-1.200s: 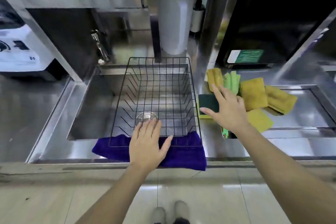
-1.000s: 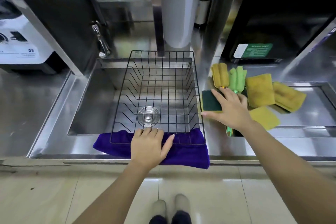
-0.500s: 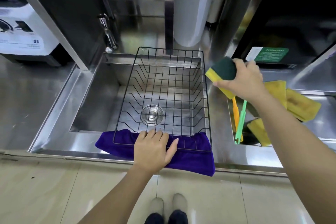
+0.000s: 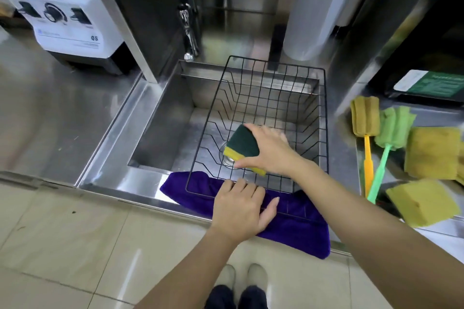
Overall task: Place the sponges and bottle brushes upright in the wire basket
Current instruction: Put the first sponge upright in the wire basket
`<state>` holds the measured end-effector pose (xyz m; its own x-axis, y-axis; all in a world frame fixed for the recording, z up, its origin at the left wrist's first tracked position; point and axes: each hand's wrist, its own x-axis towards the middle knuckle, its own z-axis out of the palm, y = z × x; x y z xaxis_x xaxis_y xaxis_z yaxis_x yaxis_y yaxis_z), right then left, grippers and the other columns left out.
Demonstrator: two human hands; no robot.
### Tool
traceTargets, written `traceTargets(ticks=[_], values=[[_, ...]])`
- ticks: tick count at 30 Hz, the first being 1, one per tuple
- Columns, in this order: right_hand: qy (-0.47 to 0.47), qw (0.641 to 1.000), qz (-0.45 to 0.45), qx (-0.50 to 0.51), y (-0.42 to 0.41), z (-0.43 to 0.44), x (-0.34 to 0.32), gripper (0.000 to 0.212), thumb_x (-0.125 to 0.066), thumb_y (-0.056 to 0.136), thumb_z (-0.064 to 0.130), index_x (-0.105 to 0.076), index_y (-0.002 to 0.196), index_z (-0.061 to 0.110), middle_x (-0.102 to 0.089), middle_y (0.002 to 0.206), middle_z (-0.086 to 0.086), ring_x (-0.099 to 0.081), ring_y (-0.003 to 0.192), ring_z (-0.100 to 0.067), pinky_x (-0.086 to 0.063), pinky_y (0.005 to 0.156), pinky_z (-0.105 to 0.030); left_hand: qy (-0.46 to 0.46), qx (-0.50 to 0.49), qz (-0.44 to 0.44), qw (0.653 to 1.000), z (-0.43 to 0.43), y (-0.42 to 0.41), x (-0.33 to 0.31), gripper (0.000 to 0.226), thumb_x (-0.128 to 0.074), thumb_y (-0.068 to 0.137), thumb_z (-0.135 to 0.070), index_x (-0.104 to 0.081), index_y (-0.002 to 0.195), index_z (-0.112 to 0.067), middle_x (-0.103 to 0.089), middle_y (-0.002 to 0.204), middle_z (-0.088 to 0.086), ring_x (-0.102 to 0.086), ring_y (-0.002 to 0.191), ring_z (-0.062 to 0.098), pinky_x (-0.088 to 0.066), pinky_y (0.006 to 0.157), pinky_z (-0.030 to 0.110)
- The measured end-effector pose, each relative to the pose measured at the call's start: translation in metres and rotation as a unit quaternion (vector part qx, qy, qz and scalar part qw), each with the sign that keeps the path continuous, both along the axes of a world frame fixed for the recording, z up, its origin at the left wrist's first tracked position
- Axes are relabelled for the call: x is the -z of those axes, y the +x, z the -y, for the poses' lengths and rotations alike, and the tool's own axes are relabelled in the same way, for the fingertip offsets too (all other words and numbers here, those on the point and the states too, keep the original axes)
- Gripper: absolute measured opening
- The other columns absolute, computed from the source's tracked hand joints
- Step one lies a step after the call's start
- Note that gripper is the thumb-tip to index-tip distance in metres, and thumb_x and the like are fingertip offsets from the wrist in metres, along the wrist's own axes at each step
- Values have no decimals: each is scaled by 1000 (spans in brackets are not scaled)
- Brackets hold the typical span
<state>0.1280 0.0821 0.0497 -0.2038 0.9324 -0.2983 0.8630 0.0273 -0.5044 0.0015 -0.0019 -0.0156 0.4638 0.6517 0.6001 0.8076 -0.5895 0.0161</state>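
Stainless steel counters surround a sunken sink [image 4: 160, 133], and a black wire basket [image 4: 324, 118] sits across it, its near edge resting on a purple cloth [image 4: 296, 228] draped over the sink's front lip. The right hand [image 4: 273, 152] reaches inside the basket, gripping a green-and-yellow sponge [image 4: 242, 147] between thumb and fingers, tilted with its dark green face up; whether it touches the wire floor is hard to tell. The left hand [image 4: 238, 211] lies flat and spread on the basket's near rim and the cloth, holding nothing. To the right of the basket, a yellow bottle brush [image 4: 365, 118] and a green bottle brush [image 4: 394, 128] lie side by side, next to several yellow sponges [image 4: 431, 152]. A white appliance [image 4: 67, 22] stands on the counter at far left.
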Motion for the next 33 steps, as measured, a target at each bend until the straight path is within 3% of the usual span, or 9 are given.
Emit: traceTargets(ticks=[6,10,12,15,18,21,26,30,33], values=[[-55,991,7,-122,-20,4,21,78,-56,81,56,-21,146,30,-36,145,-2,-29,134,-22,-20,107,-42,-9,4,27,1000,0,-1,3,47,-43,97,-41,-58,62,-13,-55,58,3,-50,59,24,-41,62,34],[-112,984,-124,-66,-18,-2,20,56,-62,86,21,-41,138,20,-48,137,-5,-44,125,-22,-36,104,-36,-5,-4,17,1000,1,-1,1,48,-41,97,-42,-54,60,-14,-51,55,2,-46,56,23,-32,58,34],[-138,976,-165,-16,-16,-3,18,54,-65,84,13,-44,134,15,-52,128,-6,-51,116,-20,-41,97,-30,-6,-3,15,1000,1,-1,1,48,-41,97,-42,-54,60,-14,-50,56,2,-45,55,22,-31,58,33],[-125,975,-178,33,-16,-2,20,52,-70,81,15,-49,128,12,-52,112,0,-50,106,-14,-39,91,-25,-4,2,9,1000,1,-2,0,46,-41,97,-41,-57,66,-12,-55,65,3,-48,60,22,-33,58,33],[-111,973,-199,29,-17,1,23,39,-70,80,13,-57,117,10,-59,110,-5,-52,101,-15,-42,91,-29,-7,1,-1,1000,1,-1,0,44,-39,97,-41,-61,72,-11,-61,75,4,-52,65,22,-35,59,34],[-122,968,-216,32,-13,3,20,36,-69,81,15,-59,116,12,-62,110,-5,-57,104,-22,-47,95,-35,-13,-1,-5,1000,0,-1,1,45,-40,97,-41,-61,69,-12,-59,69,2,-52,63,22,-36,57,34],[-98,987,-129,-19,-12,9,16,43,-59,89,31,-50,129,19,-59,121,-3,-52,101,-15,-40,83,-26,-9,3,-11,1000,-1,-3,0,48,-38,99,-40,-59,65,-13,-57,65,2,-52,62,22,-34,55,34],[-58,994,-89,8,-6,17,16,51,-55,91,36,-44,135,14,-52,134,-9,-49,119,-22,-39,95,-30,-9,6,-17,1000,-1,-3,-2,49,-37,99,-39,-58,64,-13,-55,64,2,-51,60,23,-35,54,35],[-28,995,-81,40,6,25,8,50,-54,92,33,-43,136,13,-55,130,-10,-51,119,-24,-43,100,-37,-7,7,-30,1000,-2,-4,-3,50,-36,100,-38,-58,63,-13,-54,64,2,-50,60,24,-36,54,35]])
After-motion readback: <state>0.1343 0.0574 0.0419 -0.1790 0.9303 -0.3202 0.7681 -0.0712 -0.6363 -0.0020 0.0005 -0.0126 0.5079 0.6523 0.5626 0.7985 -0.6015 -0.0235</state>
